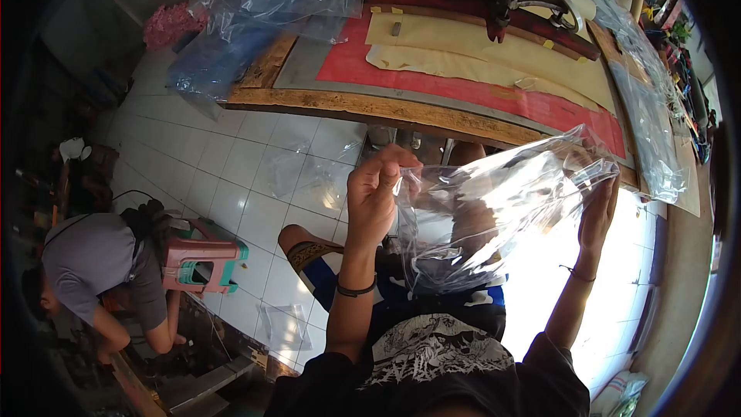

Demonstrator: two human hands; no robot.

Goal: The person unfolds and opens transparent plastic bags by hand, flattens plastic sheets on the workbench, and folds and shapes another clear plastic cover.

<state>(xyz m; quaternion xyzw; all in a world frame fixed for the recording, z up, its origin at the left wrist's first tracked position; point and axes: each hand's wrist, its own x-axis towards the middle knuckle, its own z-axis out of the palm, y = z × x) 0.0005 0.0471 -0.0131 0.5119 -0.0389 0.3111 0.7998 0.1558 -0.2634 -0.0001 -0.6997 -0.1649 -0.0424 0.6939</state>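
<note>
Clear, glossy plastic sheet is raised between two hands beside the wooden-edged bench.
The left hand is closed in a pinch on the sheet's upper left corner. The right hand is bent at the right end, fingers behind the film; its grip I cannot tell. The sheet hangs along the bench's near edge, toward the near right corner.
</note>
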